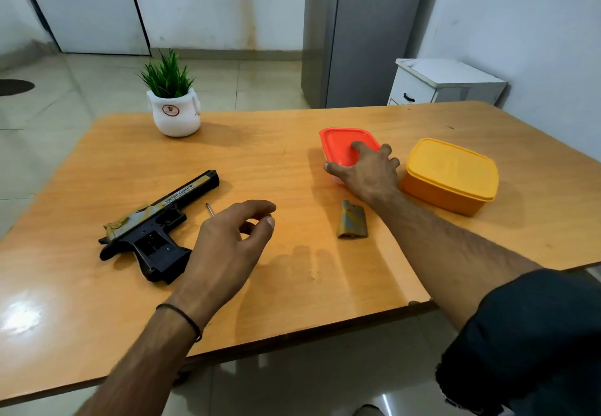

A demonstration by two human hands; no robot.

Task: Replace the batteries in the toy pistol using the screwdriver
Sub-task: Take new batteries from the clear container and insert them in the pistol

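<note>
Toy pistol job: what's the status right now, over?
Left hand hovering empty, right hand spread on red box lid. Toy pistol flat on table, battery cover off, lying apart. Screwdriver mostly hidden behind left hand.

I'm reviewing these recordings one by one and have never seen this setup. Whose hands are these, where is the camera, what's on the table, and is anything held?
There is no machine: a person works bare-handed, and the single picture comes from a camera worn on their head, looking down. On the wooden table lie a toy pistol, a thin metal tip beside it that is probably the screwdriver, mostly hidden by the left hand, a small loose cover, a red-lidded box, a yellow box and a potted plant. The left hand hovers, loosely curled, holding nothing visible. The right hand rests, fingers spread, on top of the red-lidded box.
</note>
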